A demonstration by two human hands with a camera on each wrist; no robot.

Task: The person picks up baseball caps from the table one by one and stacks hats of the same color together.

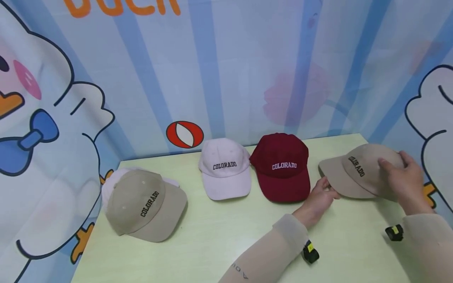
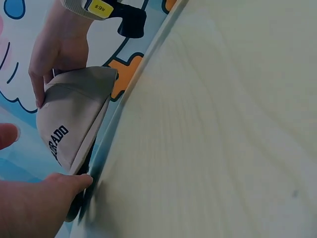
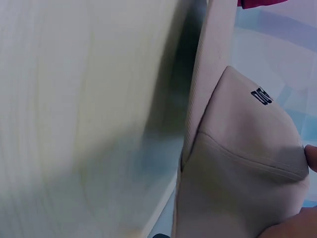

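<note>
At the right of the table, a beige cap point(image 1: 368, 169) with dark COLORADO lettering is held between both hands, its brim toward the left. My right hand point(image 1: 407, 181) grips the crown from the right, thumb on the near side and fingers round the back. The left hand point(image 1: 318, 202) pinches the brim's edge at its front left. In the left wrist view the left thumb point(image 2: 79, 182) lies against the brim, and the right hand point(image 2: 62, 47) holds the crown's top. The right wrist view shows the beige cap point(image 3: 242, 134) from the side, its brim slightly above the table.
A dark red cap point(image 1: 283, 167) and a white cap point(image 1: 225, 169) stand side by side at the table's back edge. On the left, another beige cap point(image 1: 141, 204) overlaps a white cap point(image 1: 113, 182). A cartoon-printed curtain point(image 1: 240, 70) hangs behind the table point(image 1: 212, 243).
</note>
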